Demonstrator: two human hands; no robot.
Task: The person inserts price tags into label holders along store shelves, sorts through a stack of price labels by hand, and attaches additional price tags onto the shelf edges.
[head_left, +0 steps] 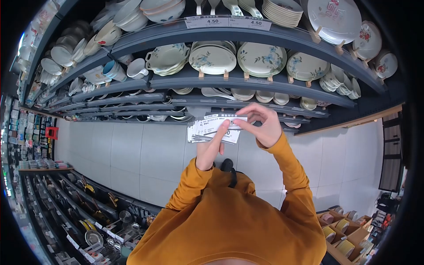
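A fanned stack of white printed price labels (198,132) is in front of me, above the floor. My left hand (211,150) grips the stack from below, its thumb lying across the top label. My right hand (263,126) is at the stack's right side, with thumb and index finger pinched on the edge of the top price label (238,120). Its other fingers are curled. Black and grey print shows on the labels, but most of the text is too small to read.
Ahead, a dark shelf (256,84) carries floral plates (261,59), bowls (162,11) and spoons. Price tags (213,22) reading 4.50 sit on its upper edge. Kitchen utensils (126,216) hang at lower left. A wooden compartment rack (349,234) stands at lower right. Pale tiles (163,161) cover the floor.
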